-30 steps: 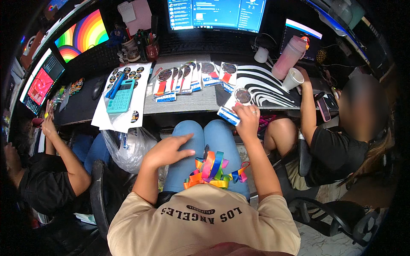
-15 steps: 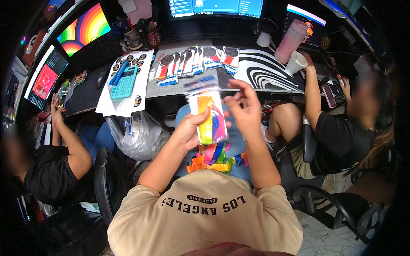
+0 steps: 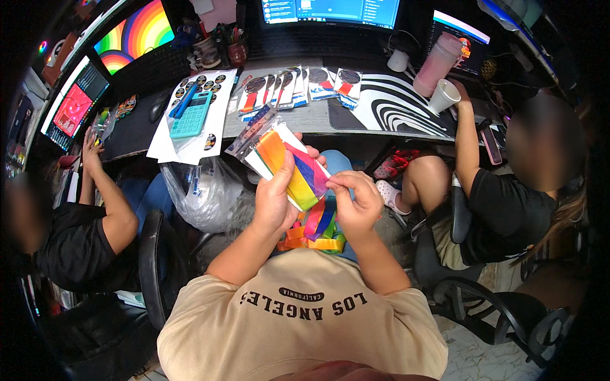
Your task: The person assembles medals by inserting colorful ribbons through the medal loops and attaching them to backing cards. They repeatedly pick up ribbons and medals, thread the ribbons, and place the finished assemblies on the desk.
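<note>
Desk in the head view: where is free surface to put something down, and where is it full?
A bare grey strip lies along the desk's front edge, between the white paper with the teal calculator and the striped mat. Behind it, packaged cards crowd the surface. The mat's left half looks free; cups take its right.

A teal calculator [image 3: 190,115] lay on white sheets [image 3: 190,127] on the counter [image 3: 305,118], beside a row of packaged cards [image 3: 298,86]. A pink bottle [image 3: 435,63] and white cup [image 3: 443,96] stood further right, monitors [image 3: 330,11] behind.

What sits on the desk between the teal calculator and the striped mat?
In the head view, a row of overlapping carded packets lies between the teal calculator and the striped mat.
</note>
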Demonstrator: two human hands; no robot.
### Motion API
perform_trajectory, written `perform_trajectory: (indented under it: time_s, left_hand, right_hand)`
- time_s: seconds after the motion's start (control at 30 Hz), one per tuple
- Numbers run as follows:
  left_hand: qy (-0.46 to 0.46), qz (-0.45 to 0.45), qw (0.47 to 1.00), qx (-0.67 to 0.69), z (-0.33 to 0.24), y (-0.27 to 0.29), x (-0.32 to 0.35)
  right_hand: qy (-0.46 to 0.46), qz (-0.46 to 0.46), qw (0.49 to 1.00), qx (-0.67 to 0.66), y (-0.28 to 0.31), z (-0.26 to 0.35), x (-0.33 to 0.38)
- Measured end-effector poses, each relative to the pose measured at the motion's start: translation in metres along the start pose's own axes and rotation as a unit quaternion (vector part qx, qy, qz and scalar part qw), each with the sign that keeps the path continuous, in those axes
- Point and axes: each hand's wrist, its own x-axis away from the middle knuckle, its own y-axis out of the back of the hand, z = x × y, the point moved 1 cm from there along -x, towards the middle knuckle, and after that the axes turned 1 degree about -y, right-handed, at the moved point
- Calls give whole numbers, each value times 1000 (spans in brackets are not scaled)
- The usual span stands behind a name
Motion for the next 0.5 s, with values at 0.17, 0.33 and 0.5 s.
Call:
perform_trajectory:
  time_s: [0.17, 0.33, 0.5]
  left_hand:
    - [56, -48, 996, 47, 0, 9, -5]
    - [155, -46, 979, 122, -5, 23, -15]
    - [235, -28, 959, 158, -12, 32, -21]
  right_hand:
    - [142, -12, 987, 80, 2, 15, -7]
    - [144, 148, 976, -64, 1, 21, -7]
    - [119, 242, 953, -139, 0, 14, -9]
